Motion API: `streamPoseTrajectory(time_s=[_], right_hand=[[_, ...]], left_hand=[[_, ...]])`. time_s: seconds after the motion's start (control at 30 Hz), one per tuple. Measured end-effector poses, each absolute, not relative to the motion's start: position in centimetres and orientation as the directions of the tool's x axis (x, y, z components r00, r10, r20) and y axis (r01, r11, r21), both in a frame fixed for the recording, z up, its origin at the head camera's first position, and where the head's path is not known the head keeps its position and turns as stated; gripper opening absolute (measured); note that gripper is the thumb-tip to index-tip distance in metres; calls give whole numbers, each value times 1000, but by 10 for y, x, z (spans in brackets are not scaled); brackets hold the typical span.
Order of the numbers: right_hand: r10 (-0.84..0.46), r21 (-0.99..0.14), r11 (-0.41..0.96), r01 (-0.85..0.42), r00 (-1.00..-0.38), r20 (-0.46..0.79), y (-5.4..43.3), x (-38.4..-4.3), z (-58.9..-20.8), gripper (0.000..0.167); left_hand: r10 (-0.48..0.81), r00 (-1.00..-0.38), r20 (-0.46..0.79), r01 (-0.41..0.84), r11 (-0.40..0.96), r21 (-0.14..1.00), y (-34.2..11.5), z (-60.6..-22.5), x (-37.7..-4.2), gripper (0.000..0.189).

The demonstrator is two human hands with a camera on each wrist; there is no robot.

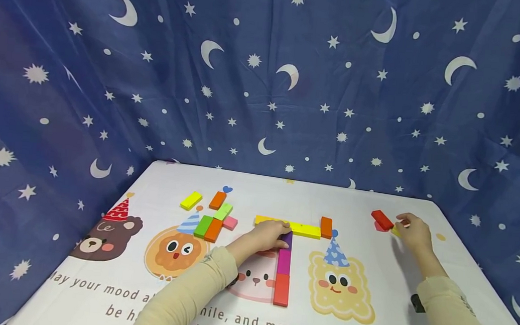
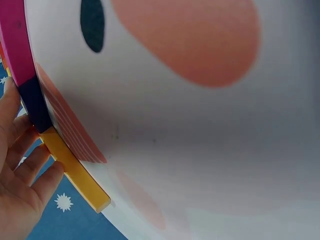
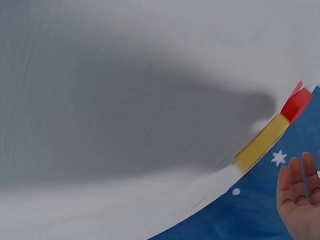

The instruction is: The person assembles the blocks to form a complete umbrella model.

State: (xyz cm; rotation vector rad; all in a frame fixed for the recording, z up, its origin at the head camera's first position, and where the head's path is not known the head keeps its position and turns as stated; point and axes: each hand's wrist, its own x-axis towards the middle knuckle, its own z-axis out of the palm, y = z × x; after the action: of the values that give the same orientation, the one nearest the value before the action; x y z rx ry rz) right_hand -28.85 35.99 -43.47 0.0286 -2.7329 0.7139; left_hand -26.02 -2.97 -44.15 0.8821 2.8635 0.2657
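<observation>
My left hand (image 1: 267, 234) lies over the corner where the purple block (image 1: 286, 239) meets the row of yellow blocks (image 1: 306, 230). In the left wrist view its fingers (image 2: 31, 165) touch the edges of the dark purple block (image 2: 36, 105) and a yellow block (image 2: 75, 172). Below the purple block, a magenta block (image 1: 284, 261) and a red block (image 1: 281, 290) continue the line. At the far right, my right hand (image 1: 415, 235) is beside a yellow block (image 3: 262, 142) joined end to end with a red block (image 1: 382, 220). Its fingers look extended in the right wrist view, apart from the block.
An orange block (image 1: 326, 227) stands at the yellow row's right end. Left of it lie several loose blocks: yellow (image 1: 191, 201), orange (image 1: 217, 200), light green (image 1: 223, 211), green (image 1: 203, 226) and pink (image 1: 230, 223). A printed white cloth covers the table; a starry blue curtain (image 1: 265, 82) hangs behind.
</observation>
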Motion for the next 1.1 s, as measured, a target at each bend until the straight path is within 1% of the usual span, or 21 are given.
streamPoseTrajectory(time_s=[0.17,0.27,0.47,0.57,0.73,0.83,1.0,1.1], right_hand=[[42,-444,891,-96,-956,290,375,-287,-431,29],[22,-418,905,-83,-970,241,386,-285,-429,35],[19,-395,918,-14,-997,78,406,-280,-432,48],[38,-405,914,21,-999,34,413,-276,-437,53],[43,-415,909,45,-999,-12,419,-270,-442,60],[37,-396,918,38,-999,-10,419,-270,-445,57],[25,-361,932,29,-1000,-14,413,-272,-446,47],[23,-324,946,29,-999,-22,411,-275,-445,49]], left_hand=[[567,-820,-71,544,813,208,-29,-443,-260,51],[576,-815,-61,555,807,204,-29,-443,-260,50],[571,-819,-66,547,810,211,-29,-442,-261,50],[565,-822,-70,539,813,219,-28,-443,-261,51],[557,-827,-76,529,817,229,-27,-444,-260,51],[557,-827,-77,529,817,228,-27,-444,-260,51],[561,-825,-73,535,815,223,-28,-443,-260,51],[561,-825,-70,537,816,216,-28,-442,-260,51]])
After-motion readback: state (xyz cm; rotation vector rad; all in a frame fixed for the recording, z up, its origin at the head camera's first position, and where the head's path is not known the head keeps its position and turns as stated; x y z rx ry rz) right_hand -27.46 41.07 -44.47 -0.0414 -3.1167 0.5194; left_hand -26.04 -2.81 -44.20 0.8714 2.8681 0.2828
